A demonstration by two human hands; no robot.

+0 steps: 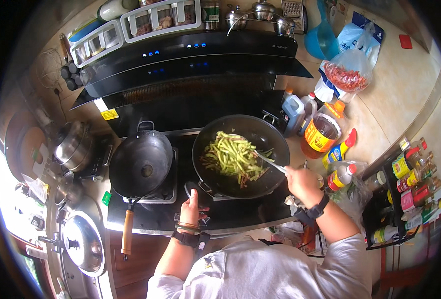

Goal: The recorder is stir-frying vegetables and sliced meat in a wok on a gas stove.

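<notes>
My right hand [305, 185] grips the handle of a metal turner [270, 161], whose head is partly hidden among the food. Cut green beans [229, 153], with small browned bits among them, lie heaped in a large dark wok [276, 179] on the right side of the hob. My left hand [191, 210] is just in front of this wok, thumb raised, beside a dark rounded object [196, 190]. Whether the fingers hold that object is unclear. To the left, a smaller black wok [142, 168] with a wooden handle [127, 231] sits on the other burner.
Beyond the hob is a black range hood [183, 50]. At right stand a large oil bottle [319, 130], a spray bottle [339, 150], a red-capped bottle [339, 178] and a rack of bottles [381, 202]. A steel pot [71, 145] and a round lid [84, 243] are at left.
</notes>
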